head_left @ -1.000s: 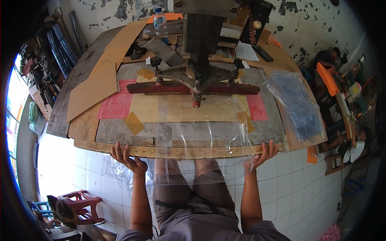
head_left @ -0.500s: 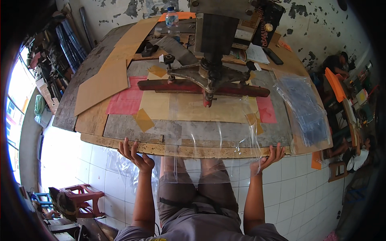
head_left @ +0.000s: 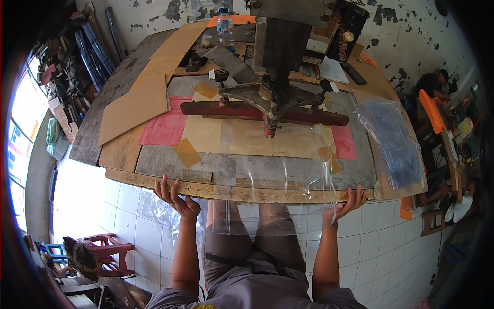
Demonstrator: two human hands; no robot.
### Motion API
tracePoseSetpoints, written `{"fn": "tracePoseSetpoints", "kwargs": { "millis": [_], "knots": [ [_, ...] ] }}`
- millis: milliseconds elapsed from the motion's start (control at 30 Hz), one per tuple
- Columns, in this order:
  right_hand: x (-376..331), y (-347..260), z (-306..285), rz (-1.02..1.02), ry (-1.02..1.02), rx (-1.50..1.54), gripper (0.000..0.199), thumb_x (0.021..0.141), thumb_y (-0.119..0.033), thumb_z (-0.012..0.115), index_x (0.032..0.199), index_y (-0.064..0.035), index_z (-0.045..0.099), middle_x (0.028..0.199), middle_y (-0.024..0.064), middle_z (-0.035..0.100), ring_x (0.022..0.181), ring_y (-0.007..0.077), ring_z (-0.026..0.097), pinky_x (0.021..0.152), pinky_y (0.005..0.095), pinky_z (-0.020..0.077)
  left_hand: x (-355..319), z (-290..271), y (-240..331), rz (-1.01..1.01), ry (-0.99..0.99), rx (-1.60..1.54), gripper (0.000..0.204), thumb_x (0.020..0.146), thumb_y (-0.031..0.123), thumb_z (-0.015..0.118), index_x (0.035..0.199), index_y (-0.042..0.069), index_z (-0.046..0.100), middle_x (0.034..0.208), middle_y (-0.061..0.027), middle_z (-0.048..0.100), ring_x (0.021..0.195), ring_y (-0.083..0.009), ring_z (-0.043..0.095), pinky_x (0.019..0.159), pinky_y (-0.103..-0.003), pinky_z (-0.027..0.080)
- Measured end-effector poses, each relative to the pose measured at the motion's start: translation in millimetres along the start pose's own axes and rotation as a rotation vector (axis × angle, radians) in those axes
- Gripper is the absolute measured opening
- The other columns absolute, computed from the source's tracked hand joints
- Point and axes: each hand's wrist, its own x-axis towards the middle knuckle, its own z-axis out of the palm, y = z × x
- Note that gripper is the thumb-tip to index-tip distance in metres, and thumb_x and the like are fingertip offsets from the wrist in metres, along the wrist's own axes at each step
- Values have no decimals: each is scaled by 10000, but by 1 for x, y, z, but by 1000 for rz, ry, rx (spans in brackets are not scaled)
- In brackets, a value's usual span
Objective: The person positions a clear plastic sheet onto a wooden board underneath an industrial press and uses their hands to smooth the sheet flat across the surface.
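Observation:
My left hand (head_left: 177, 198) is at the front edge of the worktable (head_left: 231, 192), fingers spread and lifted against the wooden strip. My right hand (head_left: 346, 206) touches the same edge farther right, its fingers stretched out too. Between them a clear plastic sheet (head_left: 275, 177) lies across the table and hangs over the edge above my lap. Its far end runs to a press with a long red-and-black bar (head_left: 216, 108), whose contact with the sheet I cannot make out. Beneath the sheet are a beige sheet (head_left: 203, 136) and a red layer (head_left: 160, 126), with brown tape (head_left: 188, 153).
A stack of clear plastic sheets (head_left: 389, 141) lies at the right, a brown board (head_left: 131, 110) at the left. Behind the press stand a water bottle (head_left: 225, 23) and a phone (head_left: 354, 73). A red stool (head_left: 110, 252) is at lower left; people sit at far right.
The whole view has shifted slightly. Both hands stay at the table edge, and the plastic sheet and press bar look the same.

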Motion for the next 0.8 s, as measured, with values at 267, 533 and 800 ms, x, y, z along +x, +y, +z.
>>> {"fn": "tracePoseSetpoints", "kwargs": {
  "millis": [267, 533, 800],
  "knots": [
    [1, 0, -1, -4, -1, -14, 550, 1096, -450, 213, 1281, -46, 538, 1495, 210, 453, 1473, 425, 266, 1192, 635, 149, -3, 1, -1, -8, 1, -2, 454, 1054, 436, 298, 1334, 139, 496, 1497, -188, 427, 1461, -433, 287, 1192, -658, 152],
    [0, 0, 0, -10, 9, -11, 550, 1093, -444, 214, 1282, -41, 537, 1497, 216, 452, 1472, 433, 266, 1191, 637, 147, -2, 1, -2, -2, 0, 2, 458, 1056, 438, 296, 1335, 133, 494, 1495, -196, 428, 1457, -434, 297, 1189, -662, 158],
    [0, 1, -1, -10, -1, -11, 544, 1089, -438, 222, 1284, -39, 536, 1500, 217, 450, 1474, 440, 258, 1192, 638, 140, -2, 1, -2, 0, 5, -7, 457, 1047, 430, 307, 1341, 138, 498, 1494, -192, 429, 1456, -436, 295, 1189, -659, 154]
  ]
}}
